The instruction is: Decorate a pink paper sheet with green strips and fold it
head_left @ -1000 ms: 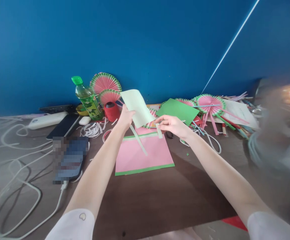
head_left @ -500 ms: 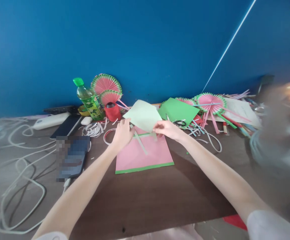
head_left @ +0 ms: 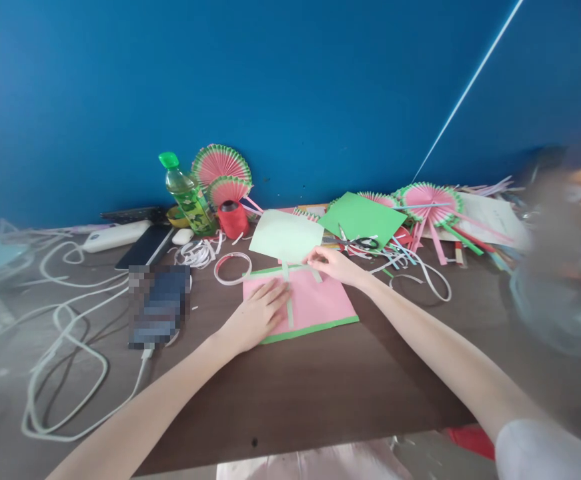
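Note:
My left hand (head_left: 263, 310) lies flat, fingers spread, on a pink sheet of paper (head_left: 327, 300) with green-edged long sides. Beside its fingertips a narrow pale strip (head_left: 291, 310) runs down the pink sheet. At that sheet's far edge my right hand (head_left: 333, 263) is closed in a pinch. A short pale strip (head_left: 316, 274) hangs just below those fingers and appears to be held in them. The pale green sheet (head_left: 286, 235) lies behind the pink one, its near right corner close to my right fingertips. A roll of tape (head_left: 233, 268) rests left of the pink sheet.
Behind are a green sheet (head_left: 363, 217), black-handled scissors (head_left: 367, 243), pleated paper fans (head_left: 430, 203), a red spool (head_left: 233, 220) and a green-capped bottle (head_left: 187, 200). At left lie phones (head_left: 163, 307) and looped white cables (head_left: 65, 360). A blurred person (head_left: 560, 267) is at right.
My left hand has left the pale green sheet and come down flat on the pink one. The pale green sheet has settled lower. My right hand stays pinched near its corner.

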